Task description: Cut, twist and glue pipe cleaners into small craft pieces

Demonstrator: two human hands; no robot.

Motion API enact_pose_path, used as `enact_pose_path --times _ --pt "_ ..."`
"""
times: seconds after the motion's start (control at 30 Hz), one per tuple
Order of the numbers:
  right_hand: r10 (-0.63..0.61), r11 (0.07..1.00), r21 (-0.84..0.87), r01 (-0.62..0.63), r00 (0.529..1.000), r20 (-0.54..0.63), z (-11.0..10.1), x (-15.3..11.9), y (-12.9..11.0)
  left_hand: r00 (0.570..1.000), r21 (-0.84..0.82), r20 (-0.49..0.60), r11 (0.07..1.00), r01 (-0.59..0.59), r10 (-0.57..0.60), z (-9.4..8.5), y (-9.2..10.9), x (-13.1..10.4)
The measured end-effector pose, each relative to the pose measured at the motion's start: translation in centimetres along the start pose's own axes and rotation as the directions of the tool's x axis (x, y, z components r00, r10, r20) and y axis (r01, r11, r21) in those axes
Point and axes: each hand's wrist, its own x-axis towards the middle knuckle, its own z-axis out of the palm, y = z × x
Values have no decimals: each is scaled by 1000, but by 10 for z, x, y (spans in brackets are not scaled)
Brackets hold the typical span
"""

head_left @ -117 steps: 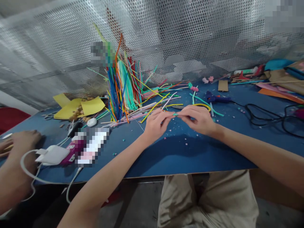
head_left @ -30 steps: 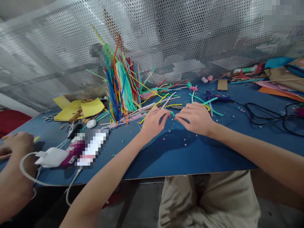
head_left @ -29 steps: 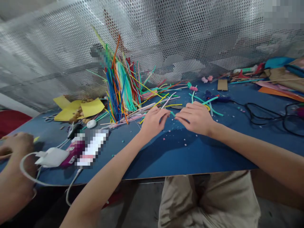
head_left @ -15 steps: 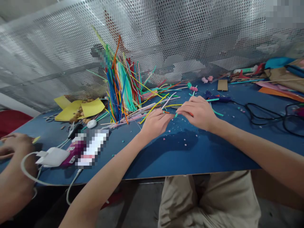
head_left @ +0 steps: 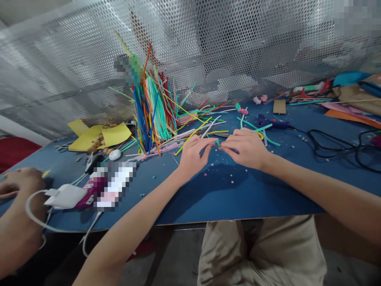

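My left hand (head_left: 195, 154) and my right hand (head_left: 245, 147) meet above the table, fingertips nearly touching. Between them is a short green piece of pipe cleaner (head_left: 218, 143), pinched by the thumb and fingers of both hands. Most of the piece is hidden by the fingertips. Just behind them lies a grey metal blade (head_left: 222, 135), partly covered by my right hand. Beyond that hand rest green pipe cleaners (head_left: 264, 128) and a pink and green pipe-cleaner piece (head_left: 243, 111).
Bundled colourful pipe cleaners (head_left: 153, 111) stand at the back left, with loose ones beside them. A phone (head_left: 116, 186), a white charger (head_left: 66, 196) and a co-worker's hand (head_left: 25, 182) are at left. A purple glue gun (head_left: 272, 121) with black cable (head_left: 321, 145) lies right.
The fingertips of both hands have drawn closer around the green piece. My left fingers have bent and reshaped their pinch. My right hand has lowered slightly.
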Motion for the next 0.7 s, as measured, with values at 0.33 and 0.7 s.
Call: enact_pose_path --times 0.33,0.7 --pt "-189 973 -151 177 979 -71 -10 2 12 935 270 310 927 -262 174 -14 -6 3" --pt "14 996 83 -13 1000 -13 5 -2 8 999 -60 20 998 26 -25 -3 3 0"
